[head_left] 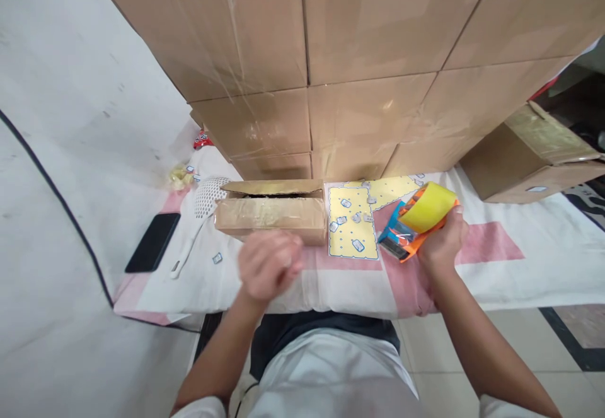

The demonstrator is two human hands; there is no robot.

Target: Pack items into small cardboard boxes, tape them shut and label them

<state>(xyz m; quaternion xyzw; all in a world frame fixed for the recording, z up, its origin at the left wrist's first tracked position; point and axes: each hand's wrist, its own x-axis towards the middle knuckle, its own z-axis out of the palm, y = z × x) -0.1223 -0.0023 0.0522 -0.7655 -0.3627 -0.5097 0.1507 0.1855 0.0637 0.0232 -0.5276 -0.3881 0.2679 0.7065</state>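
Note:
My right hand (pixel 443 239) grips a tape dispenser (pixel 395 236) with an orange and blue body and a wide yellow roll. The dispenser is tilted, its blue end pointing left above the cloth. My left hand (pixel 271 263) is slightly blurred, its fingers curled closed; whatever may be inside them is hidden. Just beyond that hand lies a small cardboard box (pixel 269 215), its top flap raised a little and a dark gap beneath. Yellow sheets with small printed labels (pixel 353 232) lie between the box and the dispenser.
Stacked taped cartons (pixel 368 115) form a wall behind. At left are a white slotted skimmer (pixel 210 198), a black phone (pixel 152 242) and crumpled yellowish scraps (pixel 180 178). Another cardboard box (pixel 510 159) stands at right. A pink-and-white cloth (pixel 491 282) covers the table.

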